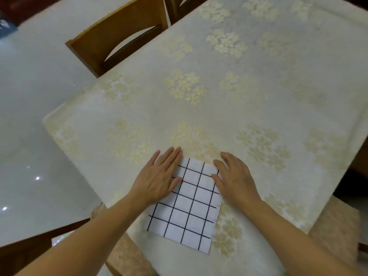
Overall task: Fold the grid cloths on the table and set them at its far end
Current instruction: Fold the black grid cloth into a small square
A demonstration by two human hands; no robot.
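While pressed flat at the near edge of the table, white rectangular cloth with black grid lines: folded to a narrow panel, lying on the cream tablecloth with pale gold flower clusters, long axis running away from the body, near end hanging close to or slightly over the table's near edge.

Left hand: fingers straight and together, palm down on the cloth's far left corner, gripping nothing. Right hand: fingers extended and slightly spread, palm down on the far right corner, likewise gripping nothing. Probable purpose of this placement: flattening the fold and holding both far corners square before the next fold or a push forward.

Layer count of the fold: not readable from above; possibly two or more.

Edges: left side of the cloth partly hidden under the left forearm; right side and near end exposed and straight. Left border of the table close beside the left hand; right border well apart from the right hand.

Open room: broad bare stretch of tablecloth beyond both hands toward the far end, suited to a straight slide or carry. Beyond the left border, brown wooden chair with curved back slats, tucked against the table and clear of the forward path. Glossy white floor to the left.
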